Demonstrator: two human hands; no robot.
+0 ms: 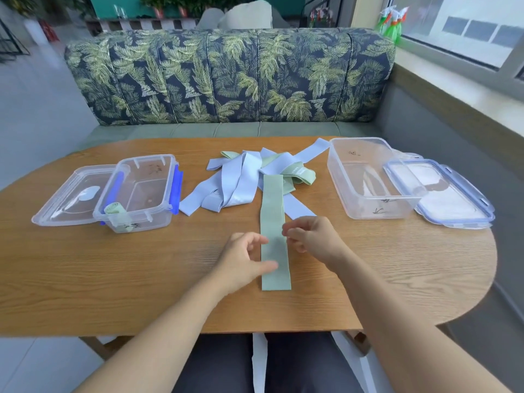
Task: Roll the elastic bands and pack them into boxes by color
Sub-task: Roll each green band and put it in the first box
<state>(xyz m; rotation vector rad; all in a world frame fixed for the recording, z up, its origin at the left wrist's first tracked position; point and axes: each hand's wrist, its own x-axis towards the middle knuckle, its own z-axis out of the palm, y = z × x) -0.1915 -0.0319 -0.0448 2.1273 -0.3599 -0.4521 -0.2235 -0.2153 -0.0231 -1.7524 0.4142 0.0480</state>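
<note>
One green roll [114,209] lies in the left box [141,222]; the right box [337,177] holds none. A flat green band [272,211] lies unrolled on the worktop [113,273]. The left hand [245,260] is relaxed, thumb on the band. The right hand [310,236] curls at its edge, grip unclear. The pile [241,180] remains.

A green band [273,222] lies flat on the table [113,279], running from the tangled pile [238,180] toward the near edge, my left hand [243,265] resting its thumb on it, my right hand [312,239] curled at its right side.
</note>
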